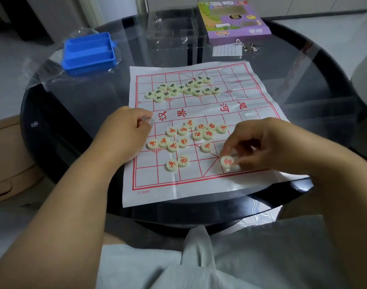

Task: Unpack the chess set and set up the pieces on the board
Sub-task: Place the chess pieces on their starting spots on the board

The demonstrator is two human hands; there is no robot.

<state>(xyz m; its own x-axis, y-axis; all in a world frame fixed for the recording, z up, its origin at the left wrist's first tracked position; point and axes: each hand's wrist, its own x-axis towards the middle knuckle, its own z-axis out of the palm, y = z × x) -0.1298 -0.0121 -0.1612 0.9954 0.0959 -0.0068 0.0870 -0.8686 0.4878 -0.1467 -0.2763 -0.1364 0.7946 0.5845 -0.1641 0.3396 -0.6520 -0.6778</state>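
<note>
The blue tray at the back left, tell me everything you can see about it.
The blue tray looks like moulded plastic, rectangular, divided by ridges into long parallel compartments that appear empty. It sits upright on the glass table, on crinkled clear plastic wrap, beyond the board's far left corner. Neither hand touches it.

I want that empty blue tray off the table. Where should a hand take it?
Grip the blue tray by its near long wall, coming from above: it sits upright and open-topped, so the thin rim and dividers can be pinched, probably most easily on the side facing the person.
</note>
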